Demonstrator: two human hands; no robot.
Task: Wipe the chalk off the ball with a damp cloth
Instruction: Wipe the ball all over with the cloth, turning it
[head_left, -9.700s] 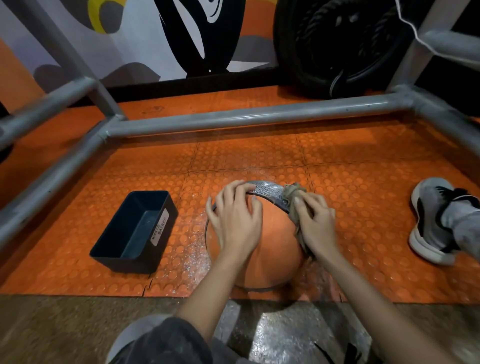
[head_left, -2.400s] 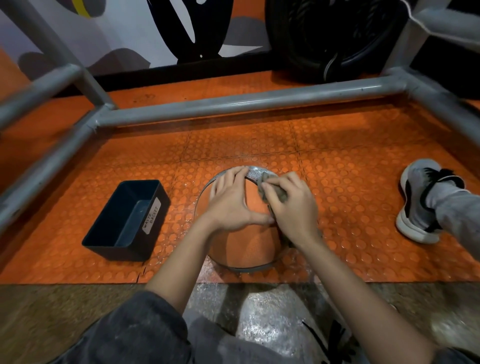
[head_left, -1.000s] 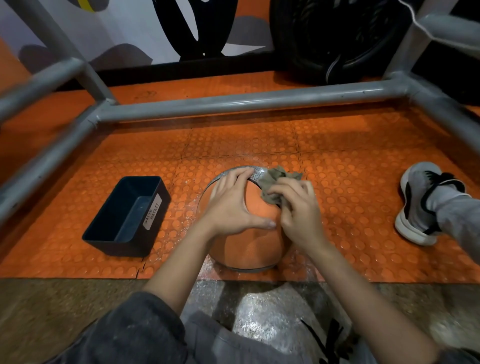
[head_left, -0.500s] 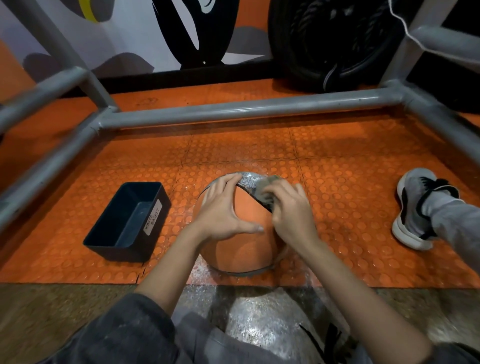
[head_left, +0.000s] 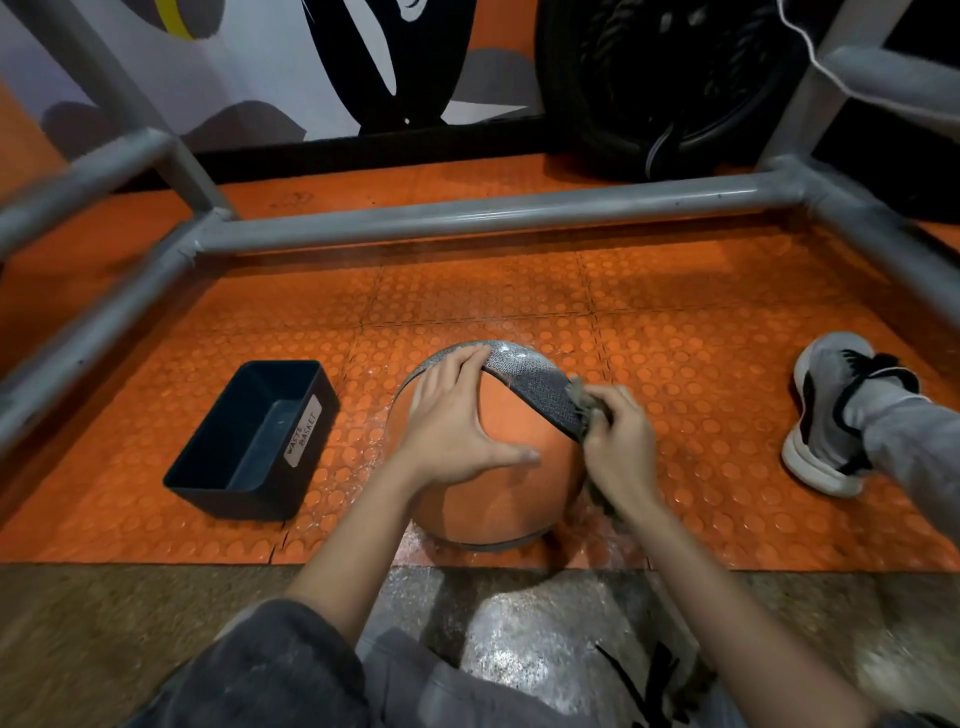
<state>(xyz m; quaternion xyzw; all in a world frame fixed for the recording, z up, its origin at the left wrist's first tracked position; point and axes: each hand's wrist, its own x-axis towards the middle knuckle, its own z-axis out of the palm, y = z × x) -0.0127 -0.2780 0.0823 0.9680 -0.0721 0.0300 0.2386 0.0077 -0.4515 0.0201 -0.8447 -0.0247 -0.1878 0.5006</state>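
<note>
An orange ball (head_left: 498, 493) with a dark grey textured band (head_left: 540, 389) sits on the orange studded floor mat, in front of my knees. My left hand (head_left: 452, 421) lies spread flat over the ball's top left, thumb stretched toward the right. My right hand (head_left: 618, 441) grips a crumpled grey-brown cloth (head_left: 582, 395) and presses it against the band on the ball's right side. Most of the cloth is hidden under my fingers. White chalk specks show on the band's upper part.
A dark plastic bin (head_left: 254, 441) labelled "waste basket" stands left of the ball. A grey metal tube frame (head_left: 467, 213) surrounds the mat. A person's grey shoe (head_left: 826, 410) rests at the right. A black tyre (head_left: 660, 78) leans at the back.
My right hand has slid the cloth from the top of the band down along the ball's right side. My left hand stayed on top of the ball.
</note>
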